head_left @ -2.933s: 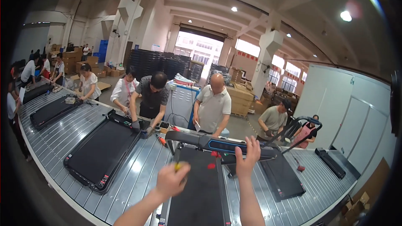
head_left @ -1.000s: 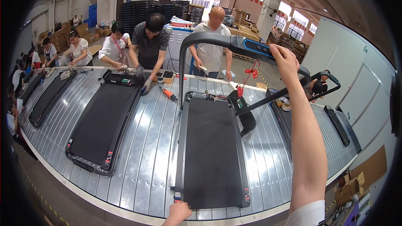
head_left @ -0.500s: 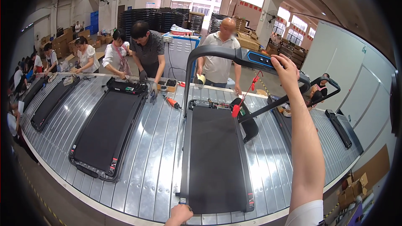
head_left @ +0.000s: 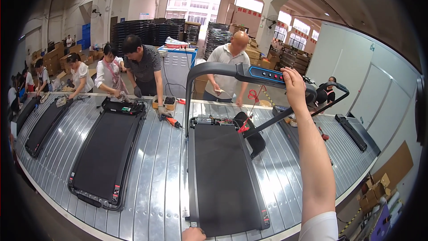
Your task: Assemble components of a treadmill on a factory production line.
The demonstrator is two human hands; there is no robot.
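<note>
Treadmill point(head_left: 223, 169), flat on roller desk point(head_left: 165, 174); console handlebar point(head_left: 249, 72) raised, right hand point(head_left: 294, 82) clamped on it; left hand point(head_left: 194, 234) at deck's near end, grip unclear; advisable: lift evenly, steady the base.

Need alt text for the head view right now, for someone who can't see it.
The person's right hand grips the raised handlebar console of a black treadmill lying on a metal conveyor, while the left hand touches the deck's near end. Across the line, other workers handle a second treadmill.
</note>
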